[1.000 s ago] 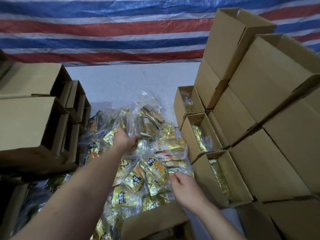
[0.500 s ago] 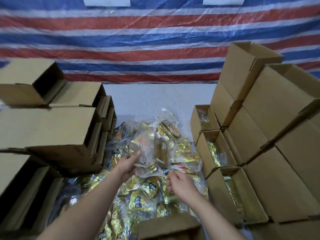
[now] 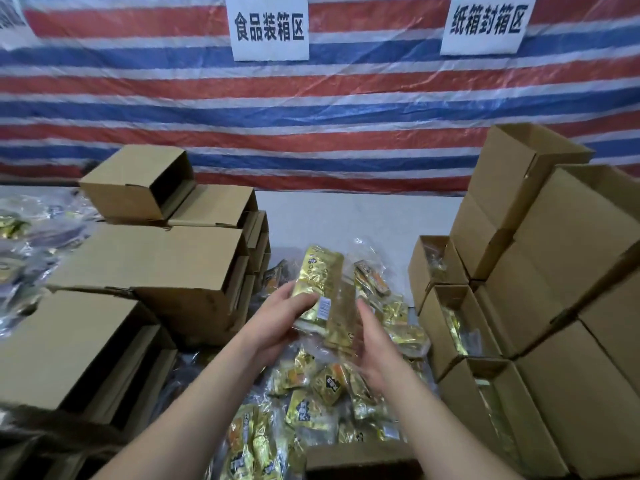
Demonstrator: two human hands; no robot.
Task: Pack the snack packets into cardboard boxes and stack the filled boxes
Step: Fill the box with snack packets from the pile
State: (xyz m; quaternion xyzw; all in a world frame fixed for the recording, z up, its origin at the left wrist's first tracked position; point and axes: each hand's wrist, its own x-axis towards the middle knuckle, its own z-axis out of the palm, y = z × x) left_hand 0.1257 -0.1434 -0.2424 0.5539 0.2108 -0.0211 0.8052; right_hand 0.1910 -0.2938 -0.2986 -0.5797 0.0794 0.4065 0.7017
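Both hands are raised above a loose heap of gold foil snack packets (image 3: 322, 386) that lies on the pale grey bench (image 3: 346, 216). Between them they hold a clear plastic bag of gold snack packets (image 3: 323, 296), tilted slightly, its top leaning away from the person. The left hand (image 3: 280, 317) grips the bag's left edge, thumb across the front near a small white label (image 3: 324, 306), fingers curled behind. The right hand (image 3: 372, 341) supports the bag's right and lower edge with fingers fairly straight along the plastic; whether the thumb pinches it cannot be told.

To the right, three open brown cardboard boxes stand in a row, touching end to end: the farthest (image 3: 433, 268), the middle one (image 3: 453, 323) and the nearest (image 3: 498, 410), each with gold packets showing inside. Just behind them rises a stack of closed brown cardboard boxes (image 3: 561, 271).

On the left stands another stack of brown cardboard boxes (image 3: 149, 258), lying on their sides with open ends facing the heap. More bagged packets (image 3: 20, 237) lie at the far left edge, blurred.

At the back hangs a red, white and blue striped tarpaulin (image 3: 346, 98), carrying two white paper signs with black Chinese characters, one (image 3: 270, 27) near the centre and one (image 3: 485, 24) to its right.
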